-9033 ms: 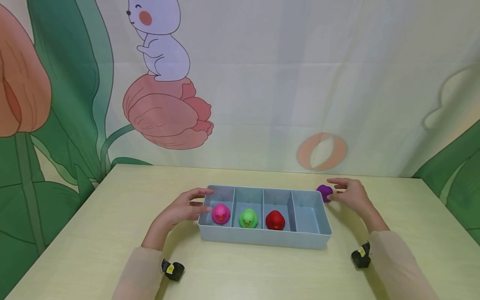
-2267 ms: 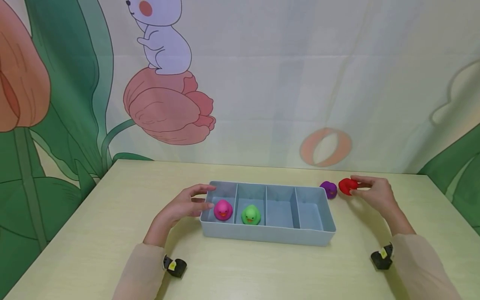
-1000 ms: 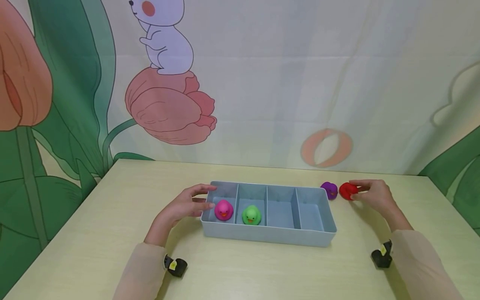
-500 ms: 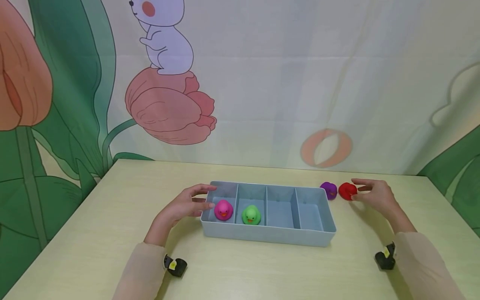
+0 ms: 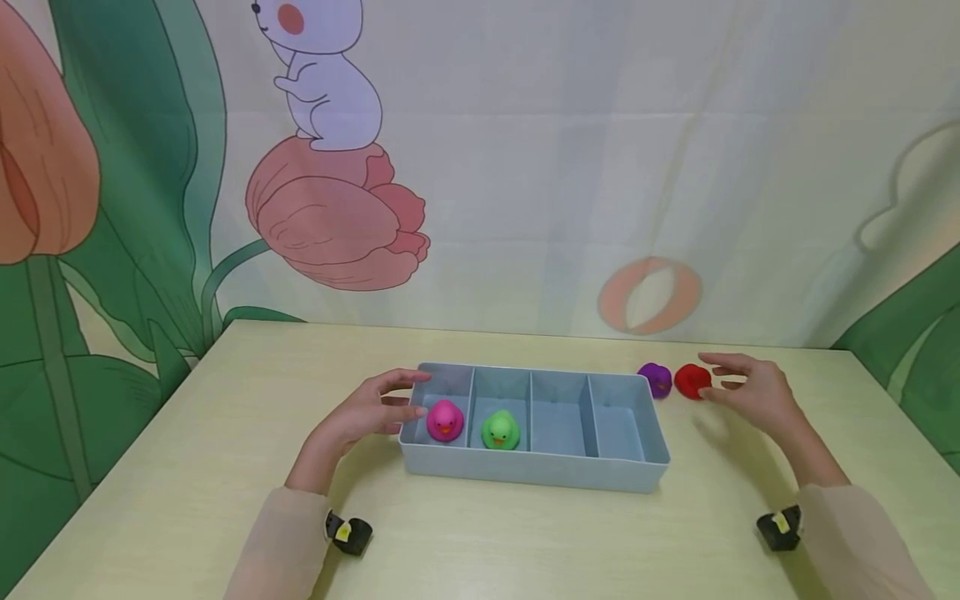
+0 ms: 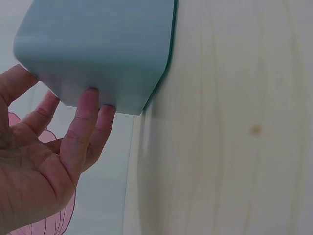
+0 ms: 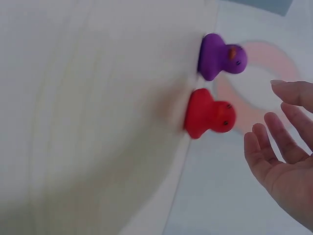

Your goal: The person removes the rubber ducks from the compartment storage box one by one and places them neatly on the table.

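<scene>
A pale blue tray (image 5: 536, 473) with several compartments stands on the table. A pink rubber duck (image 5: 446, 421) sits in its leftmost compartment, a green rubber duck (image 5: 500, 430) in the one beside it. My left hand (image 5: 372, 408) holds the tray's left end, two digits over the rim and other fingers (image 6: 83, 120) against the outer wall. Behind the tray's right end, a purple rubber duck (image 7: 215, 57) and a red rubber duck (image 7: 204, 115) stand side by side on the table. My right hand (image 5: 757, 398) is just right of the red duck, fingers parted and holding nothing.
The light wooden table (image 5: 525, 542) ends at the back against a printed curtain (image 5: 495, 192). Small black cameras sit at both wrists, one by the left sleeve (image 5: 281, 533) and one by the right sleeve (image 5: 855, 533).
The red duck has gone from the tray's third compartment to the table beside the purple duck. My right hand has let go of it and drawn slightly right. My left hand stays at the tray.
</scene>
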`<state>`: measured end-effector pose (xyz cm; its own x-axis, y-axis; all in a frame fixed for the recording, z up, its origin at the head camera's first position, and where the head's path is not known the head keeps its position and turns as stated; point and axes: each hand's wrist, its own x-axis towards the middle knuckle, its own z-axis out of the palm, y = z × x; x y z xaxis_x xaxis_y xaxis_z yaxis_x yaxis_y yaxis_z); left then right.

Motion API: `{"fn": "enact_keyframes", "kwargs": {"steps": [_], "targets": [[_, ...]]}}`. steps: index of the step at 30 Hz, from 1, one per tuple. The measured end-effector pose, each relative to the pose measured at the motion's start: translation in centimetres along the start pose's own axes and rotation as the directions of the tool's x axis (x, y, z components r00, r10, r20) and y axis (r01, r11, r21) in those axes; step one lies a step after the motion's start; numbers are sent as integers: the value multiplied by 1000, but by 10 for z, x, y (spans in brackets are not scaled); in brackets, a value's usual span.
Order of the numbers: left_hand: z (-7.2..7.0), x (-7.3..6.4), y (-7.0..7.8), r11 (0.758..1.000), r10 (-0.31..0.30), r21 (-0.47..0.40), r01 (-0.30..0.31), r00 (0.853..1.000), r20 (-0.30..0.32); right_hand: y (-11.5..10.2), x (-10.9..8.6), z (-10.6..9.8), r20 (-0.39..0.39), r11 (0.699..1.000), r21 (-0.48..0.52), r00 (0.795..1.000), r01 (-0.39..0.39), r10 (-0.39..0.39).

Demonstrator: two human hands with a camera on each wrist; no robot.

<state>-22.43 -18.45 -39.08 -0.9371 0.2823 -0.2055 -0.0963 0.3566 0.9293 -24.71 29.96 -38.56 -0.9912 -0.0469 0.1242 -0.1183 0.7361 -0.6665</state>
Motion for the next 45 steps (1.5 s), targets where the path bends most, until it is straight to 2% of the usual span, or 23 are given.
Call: {"fn": "enact_keyframes", "kwargs": {"steps": [2, 7, 9, 14, 23, 38, 45], "targets": [[0, 0, 0, 1000, 1, 0, -1, 1000, 0, -5, -2, 3, -32, 1000, -1, 999, -3, 3], [0, -1, 1, 1000, -2, 2, 2, 1000, 0, -29, -11, 8, -41, 997, 14, 996, 75, -74], [0, -1, 1, 1000, -6, 3, 6, 1000, -1, -42, -16, 8, -8, 990, 33, 991, 136, -136], [1, -1, 2, 1000, -12, 2, 12, 1000, -4, -66, -25, 16, 11, 978, 36, 979, 205, -205], [1, -1, 2, 1000, -18, 4, 18, 1000, -12, -89, -32, 37, -6, 918, 99, 923, 385, -386], [0, 0, 0, 1000, -5, -4, 5, 1000, 3, -127, -36, 67, 113, 904, 203, 908, 377, -404], [0, 0, 1, 1000, -11, -9, 11, 1000, 2, -137, -32, 86, 120, 870, 202, 870, 451, -479]]}}
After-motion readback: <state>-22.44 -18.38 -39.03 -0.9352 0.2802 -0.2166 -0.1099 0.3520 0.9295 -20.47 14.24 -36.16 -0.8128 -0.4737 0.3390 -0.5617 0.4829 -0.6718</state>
